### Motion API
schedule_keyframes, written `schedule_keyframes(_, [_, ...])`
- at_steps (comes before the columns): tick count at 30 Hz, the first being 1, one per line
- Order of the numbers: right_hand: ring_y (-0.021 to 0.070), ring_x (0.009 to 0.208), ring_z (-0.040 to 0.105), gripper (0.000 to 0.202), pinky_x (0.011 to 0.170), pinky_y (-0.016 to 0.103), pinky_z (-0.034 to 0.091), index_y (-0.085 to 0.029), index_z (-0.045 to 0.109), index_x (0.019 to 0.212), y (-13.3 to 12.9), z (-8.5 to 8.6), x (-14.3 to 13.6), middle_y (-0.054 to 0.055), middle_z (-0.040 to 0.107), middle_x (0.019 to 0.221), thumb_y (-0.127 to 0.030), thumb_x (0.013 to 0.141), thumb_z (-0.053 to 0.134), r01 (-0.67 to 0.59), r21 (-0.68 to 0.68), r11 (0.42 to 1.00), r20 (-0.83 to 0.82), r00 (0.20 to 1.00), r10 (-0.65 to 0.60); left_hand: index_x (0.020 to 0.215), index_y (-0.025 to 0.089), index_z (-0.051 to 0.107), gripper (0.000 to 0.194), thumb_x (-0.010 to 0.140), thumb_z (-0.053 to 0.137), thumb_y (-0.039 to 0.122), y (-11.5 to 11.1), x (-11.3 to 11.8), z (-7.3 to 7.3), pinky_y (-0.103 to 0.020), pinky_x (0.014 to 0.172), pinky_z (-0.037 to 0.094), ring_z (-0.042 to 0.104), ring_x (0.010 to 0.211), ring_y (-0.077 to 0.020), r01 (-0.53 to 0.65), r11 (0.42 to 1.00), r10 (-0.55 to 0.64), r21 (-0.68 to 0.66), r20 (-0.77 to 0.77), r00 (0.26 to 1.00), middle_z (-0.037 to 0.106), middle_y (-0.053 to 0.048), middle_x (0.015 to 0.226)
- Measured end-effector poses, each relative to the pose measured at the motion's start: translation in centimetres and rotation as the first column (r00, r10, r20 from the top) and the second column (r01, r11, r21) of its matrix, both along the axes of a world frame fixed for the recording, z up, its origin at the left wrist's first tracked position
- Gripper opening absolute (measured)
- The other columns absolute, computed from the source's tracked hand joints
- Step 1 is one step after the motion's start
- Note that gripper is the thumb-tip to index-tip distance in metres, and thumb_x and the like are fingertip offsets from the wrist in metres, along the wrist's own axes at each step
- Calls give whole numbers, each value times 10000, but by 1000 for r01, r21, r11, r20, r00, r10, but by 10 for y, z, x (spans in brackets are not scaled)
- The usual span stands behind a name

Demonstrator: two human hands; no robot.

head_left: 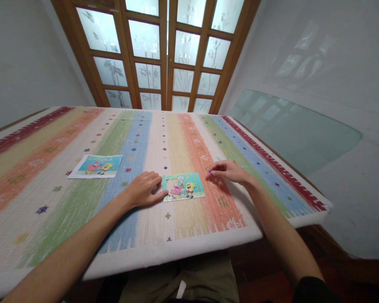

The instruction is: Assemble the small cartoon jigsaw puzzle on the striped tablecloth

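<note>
A small jigsaw puzzle with cartoon figures on a teal ground lies flat on the striped tablecloth, a bare gap showing in its left part. My left hand rests beside it, fingers bent, thumb apart from them and touching the puzzle's left edge. To the right of the puzzle, my right hand pinches a small pink puzzle piece between thumb and fingertips, just above the cloth. A few loose teal puzzle pieces lie behind that hand, partly hidden by it.
A paper print of a similar cartoon scene lies to the left on the cloth. The table has its front edge close to my lap. Beyond it stand wooden doors with frosted panes, and white walls flank both sides.
</note>
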State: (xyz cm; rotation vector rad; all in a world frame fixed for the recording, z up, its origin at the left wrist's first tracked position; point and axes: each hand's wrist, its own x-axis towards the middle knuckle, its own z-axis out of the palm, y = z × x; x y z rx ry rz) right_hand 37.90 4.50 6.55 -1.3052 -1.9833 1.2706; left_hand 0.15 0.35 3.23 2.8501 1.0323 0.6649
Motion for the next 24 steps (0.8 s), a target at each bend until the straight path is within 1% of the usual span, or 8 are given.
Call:
schedule_keyframes(2, [168,761,693,223,717,298,516,-177,775,921,2,-1,-14,70,785,872,-375,829,729,-56,48,997,10,998,55,749,212,505,337,975,549,459,0,0,0,-339,659,407,495,670,-193,-2,1000,2,2,-2,1000,566,-33,722])
schedule_keyframes(5, [134,662,596,174,649,272,446,-168,807,932,4,-1,-36,25,728,752,-252,857,674,-151,117,982,96,985,140,753,212,513,334,974,552,459,-1,1,0,-340,670,414,505,681,-195,-4,1000,5,4,-7,1000,572,-34,729])
schedule_keyframes(7, [125,636,546,198,626,264,411,-165,819,961,4,-1,-50,10,694,717,-206,877,644,-203,135,970,141,973,184,751,213,512,334,973,552,459,-1,1,1,-341,672,416,507,684,-196,-7,1000,7,6,-11,1000,571,-34,725])
schedule_keyframes(9, [123,636,529,218,626,260,400,-162,825,974,3,0,-64,6,677,709,-159,874,631,-231,141,963,176,963,205,748,214,512,333,971,553,458,-1,1,1,-343,671,415,506,685,-199,-8,1000,8,8,-14,1000,569,-34,720])
schedule_keyframes(13, [129,663,548,293,628,256,399,-166,835,965,5,2,-87,21,699,746,-53,834,599,-271,172,947,245,943,226,746,215,518,329,965,557,457,-1,1,0,-345,663,408,505,679,-201,-13,1000,13,4,-25,1000,570,-35,720])
schedule_keyframes(17, [147,716,593,328,671,267,430,-175,844,974,5,3,-103,43,743,808,-32,821,591,-301,201,932,282,929,239,758,210,535,326,967,557,460,-1,1,0,-354,678,416,519,691,-207,-17,1000,18,13,-29,999,584,-44,738])
schedule_keyframes(20, [151,743,611,318,690,267,449,-178,843,984,2,1,-110,49,763,855,-47,826,600,-299,211,931,254,936,243,762,208,541,328,974,551,459,-2,1,0,-355,683,420,521,690,-207,-15,1000,15,17,-36,999,585,-44,736])
schedule_keyframes(24, [155,772,624,303,717,276,468,-149,832,1013,-2,-4,-116,62,762,875,-59,852,592,-306,221,926,218,941,259,760,209,536,333,973,548,465,-2,1,0,-357,692,424,520,696,-210,-19,1000,20,13,-46,999,577,-40,727])
